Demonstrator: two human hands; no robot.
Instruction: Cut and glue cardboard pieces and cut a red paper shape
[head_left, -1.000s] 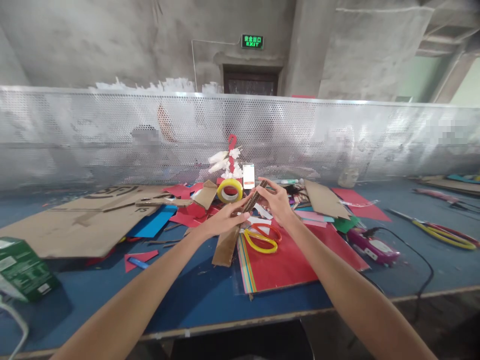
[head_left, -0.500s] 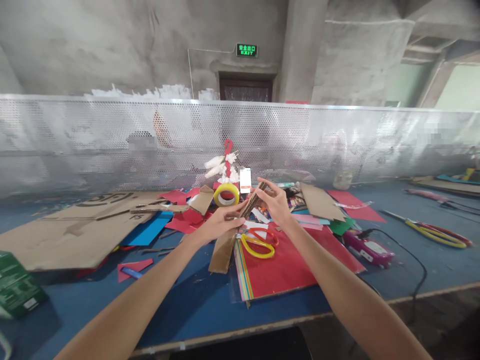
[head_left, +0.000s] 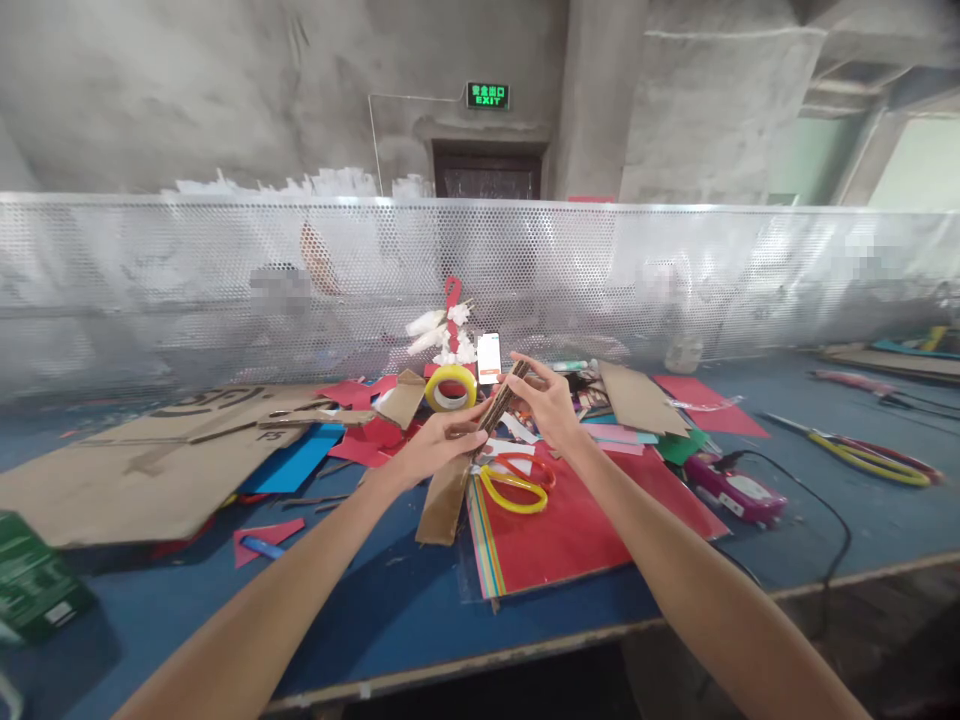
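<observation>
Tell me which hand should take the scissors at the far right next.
Right, I'd judge: the right hand is nearer the scissors, and the left hand would have to reach across it. Both hold the cardboard strip.

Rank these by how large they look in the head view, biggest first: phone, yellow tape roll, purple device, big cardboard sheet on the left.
1. Big cardboard sheet, by far
2. Purple device
3. Yellow tape roll
4. Phone
</observation>
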